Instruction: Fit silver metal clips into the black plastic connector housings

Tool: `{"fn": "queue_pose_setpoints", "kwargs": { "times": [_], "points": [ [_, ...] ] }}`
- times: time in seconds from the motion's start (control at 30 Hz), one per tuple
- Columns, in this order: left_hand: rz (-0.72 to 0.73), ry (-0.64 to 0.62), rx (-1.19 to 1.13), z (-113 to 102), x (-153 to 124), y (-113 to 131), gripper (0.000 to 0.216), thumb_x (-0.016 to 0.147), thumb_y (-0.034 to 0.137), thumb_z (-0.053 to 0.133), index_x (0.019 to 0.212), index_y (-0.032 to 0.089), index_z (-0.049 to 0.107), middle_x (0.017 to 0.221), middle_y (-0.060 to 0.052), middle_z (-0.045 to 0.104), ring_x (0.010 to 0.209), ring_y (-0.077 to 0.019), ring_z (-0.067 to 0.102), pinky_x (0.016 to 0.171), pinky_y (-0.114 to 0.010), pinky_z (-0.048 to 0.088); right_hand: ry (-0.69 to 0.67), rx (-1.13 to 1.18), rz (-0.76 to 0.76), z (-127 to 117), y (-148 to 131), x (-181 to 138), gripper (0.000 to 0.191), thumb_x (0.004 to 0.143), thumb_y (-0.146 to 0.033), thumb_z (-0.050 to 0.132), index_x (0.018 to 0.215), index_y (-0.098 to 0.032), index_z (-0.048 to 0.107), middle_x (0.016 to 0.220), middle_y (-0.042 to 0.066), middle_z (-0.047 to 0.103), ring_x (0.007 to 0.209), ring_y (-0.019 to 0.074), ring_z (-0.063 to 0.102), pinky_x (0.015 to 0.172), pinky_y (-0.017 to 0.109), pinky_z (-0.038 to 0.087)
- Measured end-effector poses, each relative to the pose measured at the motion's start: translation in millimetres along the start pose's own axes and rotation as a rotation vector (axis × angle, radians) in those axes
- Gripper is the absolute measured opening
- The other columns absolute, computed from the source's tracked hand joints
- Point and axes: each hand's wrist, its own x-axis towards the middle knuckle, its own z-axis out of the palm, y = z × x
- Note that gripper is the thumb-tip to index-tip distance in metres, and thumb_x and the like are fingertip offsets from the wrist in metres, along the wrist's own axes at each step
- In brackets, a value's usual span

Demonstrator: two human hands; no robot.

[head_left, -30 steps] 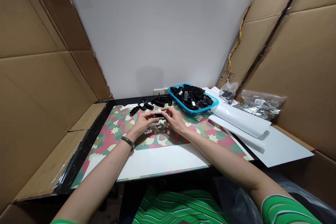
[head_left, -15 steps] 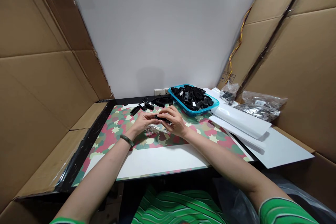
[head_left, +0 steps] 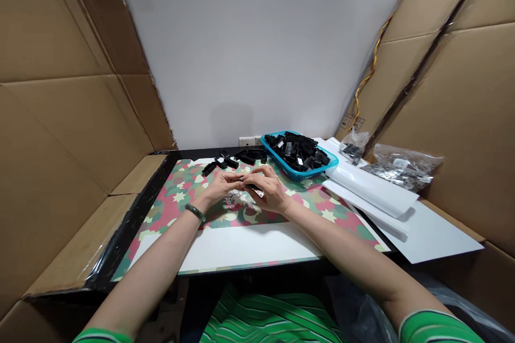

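Both hands meet over the middle of the table. My right hand [head_left: 270, 191] is wrapped round a small black plastic piece [head_left: 252, 186], mostly covered by the fingers. My left hand [head_left: 219, 186], with a dark bangle at its wrist, pinches at the left end of the same piece. Whether a tiny part sits between the left fingertips is too small to tell. Just below the hands lies a pile of small clear, shiny parts [head_left: 234, 199] on the camouflage-patterned sheet [head_left: 181, 185]. Several similar black pieces [head_left: 231, 163] are scattered behind the hands.
A blue basket [head_left: 296, 174] heaped with black pieces stands at the back right. White sheets [head_left: 436, 230] and clear bags of small parts [head_left: 402, 169] lie at the right. Cardboard walls [head_left: 80, 134] flank both sides; a white wall [head_left: 249, 53] with a socket stands behind.
The black piece has turned slightly in my right hand, and the fingers cover more of it. The whole view has shifted a little; the surroundings look the same.
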Motion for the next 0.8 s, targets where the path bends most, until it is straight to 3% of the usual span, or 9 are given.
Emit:
{"fn": "queue_pose_setpoints", "kwargs": {
  "times": [0.4,0.67,0.8],
  "points": [
    [0.013,0.047,0.100,-6,-2,4,0.031,0.073,0.039,0.079,0.095,0.018,0.080,0.095,-0.011,0.078,0.082,-0.0239,0.068,0.074,-0.034,0.051,-0.124,-0.044,0.052,-2,-1,0,0.024,0.095,-0.017,0.049,0.116,-0.023,0.058,0.099,0.007,0.071,0.102,0.0259,0.058,0.091,0.043,0.038],
    [0.010,0.031,0.067,-4,-1,6,0.036,0.070,0.045,0.081,0.091,0.017,0.081,0.091,-0.011,0.078,0.081,-0.0241,0.068,0.075,-0.035,0.052,-0.080,-0.020,0.007,-3,-2,4,0.022,0.094,-0.019,0.051,0.116,-0.021,0.057,0.097,0.008,0.069,0.099,0.0250,0.058,0.089,0.042,0.041],
    [-0.001,0.070,0.028,0,2,-2,0.040,0.067,0.047,0.083,0.091,0.015,0.081,0.091,-0.013,0.078,0.079,-0.0241,0.069,0.074,-0.035,0.054,-0.010,0.127,0.159,6,1,0,0.021,0.089,-0.022,0.058,0.110,-0.021,0.060,0.096,0.008,0.067,0.095,0.0246,0.059,0.084,0.041,0.047]
  ]
}}
